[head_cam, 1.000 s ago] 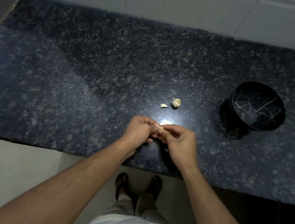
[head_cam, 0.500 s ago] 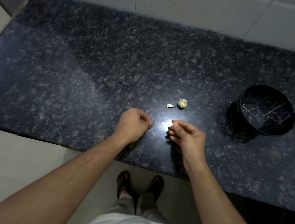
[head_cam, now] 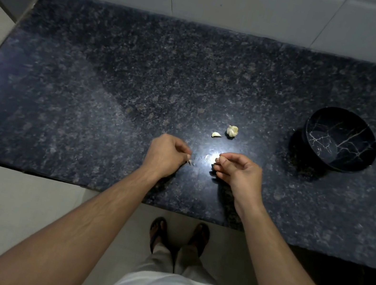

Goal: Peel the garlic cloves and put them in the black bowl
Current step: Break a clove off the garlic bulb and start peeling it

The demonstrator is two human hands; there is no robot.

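Near the dark speckled stone table's [head_cam: 90, 90] front edge, our right hand [head_cam: 236, 173] pinches a pale garlic clove [head_cam: 222, 158]; our left hand [head_cam: 167, 155] pinches a papery skin scrap [head_cam: 189, 162]. We should drop the scrap, then strip remaining skin before reaching the glossy black veined bowl [head_cam: 339, 139] near the right edge.

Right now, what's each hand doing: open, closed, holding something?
Left hand: fingers curled, pinching a small scrap of garlic skin at the fingertips.
Right hand: fingers curled, pinching a garlic clove over the counter.
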